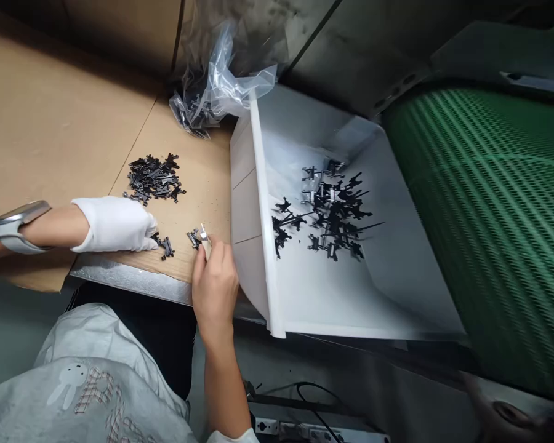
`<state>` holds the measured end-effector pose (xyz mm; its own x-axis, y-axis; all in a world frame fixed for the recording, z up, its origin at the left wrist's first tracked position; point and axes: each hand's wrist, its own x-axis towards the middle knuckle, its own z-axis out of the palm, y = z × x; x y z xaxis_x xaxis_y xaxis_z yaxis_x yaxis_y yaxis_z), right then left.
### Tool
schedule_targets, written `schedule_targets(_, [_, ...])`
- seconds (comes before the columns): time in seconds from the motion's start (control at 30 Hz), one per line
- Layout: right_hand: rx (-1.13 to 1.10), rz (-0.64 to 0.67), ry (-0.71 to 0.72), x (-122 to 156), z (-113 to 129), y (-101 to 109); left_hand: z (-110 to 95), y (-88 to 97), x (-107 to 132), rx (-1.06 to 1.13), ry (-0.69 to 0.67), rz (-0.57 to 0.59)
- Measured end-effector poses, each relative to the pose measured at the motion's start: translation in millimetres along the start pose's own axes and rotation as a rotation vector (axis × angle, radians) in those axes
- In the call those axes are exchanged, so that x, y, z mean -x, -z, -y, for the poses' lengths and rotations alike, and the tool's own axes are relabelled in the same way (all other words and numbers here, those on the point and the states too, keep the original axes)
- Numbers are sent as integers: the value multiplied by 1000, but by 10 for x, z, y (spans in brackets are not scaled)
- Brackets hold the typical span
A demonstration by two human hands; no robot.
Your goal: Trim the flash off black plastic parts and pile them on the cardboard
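My left hand (pixel 120 224), in a white glove, rests low over the wooden worktop (pixel 198 160) with its fingers together on a small black plastic part, mostly covered by the glove. Just beyond those fingertips lies another black plastic part (pixel 167 247). My bare right hand (pixel 216 277) is closed around the pale handle of a small knife (pixel 204 234), its short shiny blade pointing away from me. Left of the blade, close to it, is a further black part (pixel 194 238). A pile of similar black parts (pixel 154 178) sits beyond my left hand.
A white bin (pixel 314 301) stands at the right, holding black parts on branching sprues (pixel 335 212). Behind the worktop lies a clear plastic bag (pixel 221 86) with dark pieces inside. A green ribbed belt (pixel 489 203) rises at the far right. Brown cardboard (pixel 50 123) covers the left side.
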<state>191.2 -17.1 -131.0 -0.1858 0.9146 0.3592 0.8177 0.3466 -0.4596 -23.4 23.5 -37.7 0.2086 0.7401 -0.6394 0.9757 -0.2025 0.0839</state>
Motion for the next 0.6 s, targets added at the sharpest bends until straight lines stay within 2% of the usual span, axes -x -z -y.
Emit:
schedule_targets(0.1, [-110, -6, 32, -11, 26, 79, 111, 20, 15, 7, -36, -19])
schedule_targets(0.2, [-243, -22, 90, -24, 71, 191, 227, 55, 12, 54, -30, -177])
schedule_targets(0.27, [-336, -33, 127, -23, 109, 285, 253, 82, 4, 272, -77, -270])
schedule_targets(0.3, [-381, -40, 142, -16, 130, 335, 239, 90, 1, 428, -160, -282])
schedule_targets(0.37, [-466, -53, 164, 10, 173, 434, 150, 81, 3, 713, -395, -241])
schedule_targets(0.43, [-528, -65, 176, 51, 213, 520, 6, 35, 14, 816, -560, -199])
schedule_targets(0.6, [-662, -111, 180, 156, 242, 648, -314, -125, 79, 813, -648, -140])
